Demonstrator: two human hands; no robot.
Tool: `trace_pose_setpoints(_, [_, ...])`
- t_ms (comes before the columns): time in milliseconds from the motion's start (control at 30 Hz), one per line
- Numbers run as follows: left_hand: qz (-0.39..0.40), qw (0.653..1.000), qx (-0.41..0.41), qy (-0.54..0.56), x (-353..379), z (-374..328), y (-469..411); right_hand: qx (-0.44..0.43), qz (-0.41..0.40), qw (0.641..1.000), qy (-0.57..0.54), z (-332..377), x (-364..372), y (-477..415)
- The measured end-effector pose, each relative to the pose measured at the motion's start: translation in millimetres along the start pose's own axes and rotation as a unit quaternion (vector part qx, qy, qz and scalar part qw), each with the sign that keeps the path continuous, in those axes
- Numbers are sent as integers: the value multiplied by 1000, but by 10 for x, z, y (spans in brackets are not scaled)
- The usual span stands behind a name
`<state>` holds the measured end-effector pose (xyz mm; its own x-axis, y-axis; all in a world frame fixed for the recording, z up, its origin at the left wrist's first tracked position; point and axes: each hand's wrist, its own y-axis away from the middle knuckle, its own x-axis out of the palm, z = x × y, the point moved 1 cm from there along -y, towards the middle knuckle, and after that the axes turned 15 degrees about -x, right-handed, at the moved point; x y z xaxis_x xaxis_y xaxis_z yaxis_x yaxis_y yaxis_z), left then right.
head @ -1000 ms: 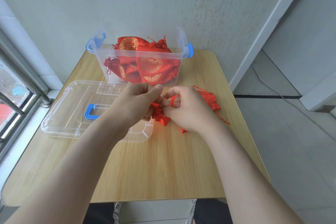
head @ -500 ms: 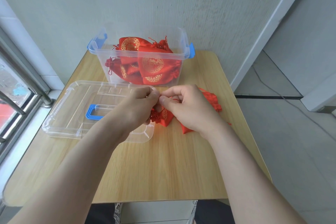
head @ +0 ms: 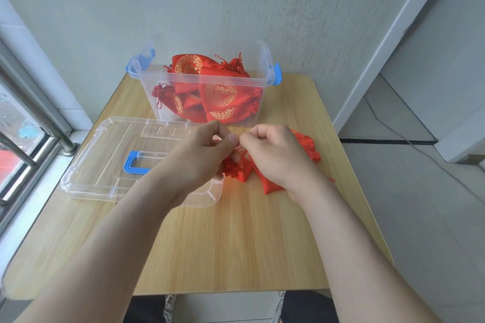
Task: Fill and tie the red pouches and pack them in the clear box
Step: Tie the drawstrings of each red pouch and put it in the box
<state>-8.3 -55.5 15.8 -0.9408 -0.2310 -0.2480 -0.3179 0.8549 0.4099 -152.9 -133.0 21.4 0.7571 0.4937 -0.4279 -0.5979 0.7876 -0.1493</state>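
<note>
A red pouch (head: pixel 237 170) with a gathered neck hangs between my hands just above the table. My left hand (head: pixel 203 155) pinches its drawstring between thumb and fingers, and my right hand (head: pixel 275 155) pinches the string's other end right beside it. More red pouches (head: pixel 308 145) lie on the table under and behind my right hand, partly hidden. The clear box (head: pixel 210 78) with blue latches stands at the back of the table and holds several red pouches with gold medallions (head: pixel 220 94).
The box's clear lid (head: pixel 105 165) with a blue handle lies flat at the left of the wooden table (head: pixel 236 244), its near right corner under my left wrist. A wall stands behind the box. A window rail runs along the left.
My hands have closed together over the pouch, fingertips now nearly touching on the drawstring. The pouch has stayed low between them.
</note>
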Motion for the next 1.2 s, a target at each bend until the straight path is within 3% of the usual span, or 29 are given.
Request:
trace_pose_setpoints(100, [19, 1000, -1, 20, -48, 6, 25, 7, 2, 1000, 10, -9, -19, 1])
trace_pose_setpoints(400, [-48, 998, 5, -50, -57, 4, 63, -8, 63, 997, 31, -7, -99, -14])
trace_pose_setpoints(633, [-41, 970, 58, -230, -47, -3, 71, -48, 72, 996, -15, 66, -118, 8])
trace_pose_setpoints(767, [-24, 961, 82, -263, -20, -8, 63, -39, 68, 996, -40, 70, -114, 23])
trace_pose_setpoints(900, [12, 964, 91, -248, -32, -34, 81, -28, 35, 998, -49, 48, -120, 7])
trace_pose_setpoints(1067, [-10, 983, 77, -164, -57, -6, 57, -33, -13, 991, -131, 50, -139, 1])
trace_pose_setpoints(1200, [-45, 998, 13, -47, -45, 31, 28, -134, -20, 990, 44, -3, -123, 5])
